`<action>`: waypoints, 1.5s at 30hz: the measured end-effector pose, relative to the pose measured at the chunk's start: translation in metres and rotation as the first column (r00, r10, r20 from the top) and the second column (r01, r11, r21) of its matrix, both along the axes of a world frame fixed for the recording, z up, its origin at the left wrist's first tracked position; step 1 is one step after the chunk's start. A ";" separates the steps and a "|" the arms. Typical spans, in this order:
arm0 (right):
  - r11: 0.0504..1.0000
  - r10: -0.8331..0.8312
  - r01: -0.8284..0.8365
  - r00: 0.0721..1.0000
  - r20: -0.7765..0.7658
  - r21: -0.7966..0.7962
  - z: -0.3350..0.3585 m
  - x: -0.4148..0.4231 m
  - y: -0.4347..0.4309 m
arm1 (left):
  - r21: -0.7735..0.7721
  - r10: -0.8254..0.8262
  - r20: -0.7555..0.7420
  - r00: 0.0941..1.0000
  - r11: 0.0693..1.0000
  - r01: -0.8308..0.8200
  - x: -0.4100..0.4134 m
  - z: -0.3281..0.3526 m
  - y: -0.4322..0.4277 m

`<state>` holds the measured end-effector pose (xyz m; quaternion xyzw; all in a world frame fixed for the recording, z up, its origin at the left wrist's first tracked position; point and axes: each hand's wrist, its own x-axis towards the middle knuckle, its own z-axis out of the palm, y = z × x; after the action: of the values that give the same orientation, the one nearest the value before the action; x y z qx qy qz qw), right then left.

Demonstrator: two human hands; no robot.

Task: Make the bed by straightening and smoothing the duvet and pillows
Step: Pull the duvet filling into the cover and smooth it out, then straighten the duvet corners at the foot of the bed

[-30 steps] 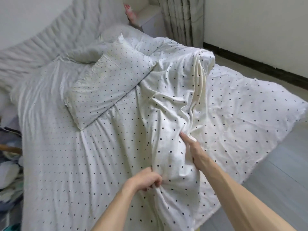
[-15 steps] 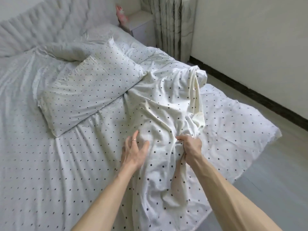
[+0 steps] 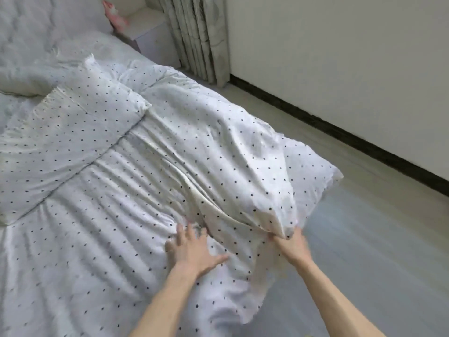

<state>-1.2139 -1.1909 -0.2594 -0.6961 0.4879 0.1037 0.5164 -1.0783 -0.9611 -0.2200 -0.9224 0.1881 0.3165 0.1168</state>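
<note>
At the far left, against the padded headboard (image 3: pixel 36 23), a plain pale pillow (image 3: pixel 21 79) lies partly out of view. Just in front of it, a dotted pillow (image 3: pixel 73 142) sits at a slant on the bed, its lower edge resting on the duvet (image 3: pixel 102 251), which is white with small dark dots and spreads over most of the mattress, creased in long ridges that run toward the person's arms.

The left hand (image 3: pixel 192 251) lies palm down on the duvet near the bed's edge, fingers spread wide and flat, gripping nothing; it is a little blurred, so I can't be sure how hard it presses. To its right a thick fold of the duvet is bunched up and lifted, and the right hand (image 3: pixel 291 244) has its fingers closed tight on the lower end of that fold, right at the side of the bed. The fold's far corner hangs out past the mattress over the grey floor (image 3: pixel 376 251).

Behind, a white nightstand (image 3: pixel 153 32) stands beside the bed, then a patterned curtain (image 3: pixel 199 37), then the pale wall (image 3: pixel 340 57) with its dark baseboard (image 3: pixel 340 127).
</note>
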 end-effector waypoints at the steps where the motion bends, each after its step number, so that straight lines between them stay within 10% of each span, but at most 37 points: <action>1: 0.999 0.033 -0.033 0.999 0.020 -0.011 0.003 -0.002 0.004 | 0.050 -0.026 0.089 0.996 0.999 0.022 -0.007 -0.004 -0.002; 5: 0.999 0.019 -0.017 0.999 0.040 -0.045 0.009 0.007 0.012 | 0.152 -0.200 0.319 0.926 0.976 0.158 -0.014 -0.011 -0.019; 11: 0.990 -0.109 0.089 0.973 0.203 0.107 0.037 0.028 0.003 | 0.047 0.014 0.208 0.978 0.999 -0.024 0.010 0.018 -0.027; 15: 0.619 -0.427 0.247 0.903 0.056 0.745 0.052 0.071 0.002 | -0.509 0.378 0.011 0.926 0.799 -0.320 0.027 0.090 -0.011; 21: 0.382 -0.678 0.368 0.735 -0.013 0.848 0.103 0.120 0.023 | -0.628 0.562 -0.337 0.755 0.463 -0.626 0.032 0.133 0.031; 24: 0.676 -0.732 0.509 0.547 0.405 0.534 0.158 0.129 -0.010 | -0.595 0.529 -0.337 0.779 0.522 -0.611 0.025 0.130 0.029; 26: 0.846 -0.473 0.496 0.523 0.709 0.199 0.199 0.119 -0.031 | -0.568 0.449 -0.291 0.845 0.630 -0.530 0.020 0.120 0.010; 29: 0.850 -0.339 0.523 0.631 0.698 -0.059 0.182 0.084 -0.057 | -0.381 0.278 -0.286 0.917 0.845 -0.375 0.006 0.100 -0.031; 33: 0.842 -0.535 0.518 0.838 0.104 0.152 0.090 0.025 -0.070 | -0.175 0.172 -0.115 0.978 0.966 -0.191 -0.018 0.065 -0.053; 41: 0.870 -0.294 0.235 0.953 0.073 0.434 0.013 0.006 -0.039 | 0.164 -0.077 0.209 0.975 0.986 0.043 -0.064 -0.008 -0.031; 45: 0.733 -0.154 0.126 0.988 -0.017 0.668 0.016 0.014 -0.006 | -0.098 0.142 0.259 0.956 0.988 -0.120 -0.045 0.011 -0.033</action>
<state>-1.2004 -1.1970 -0.2434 -0.4287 0.4592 0.2181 0.7468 -1.1236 -0.9944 -0.2087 -0.9708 0.1221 0.1895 0.0820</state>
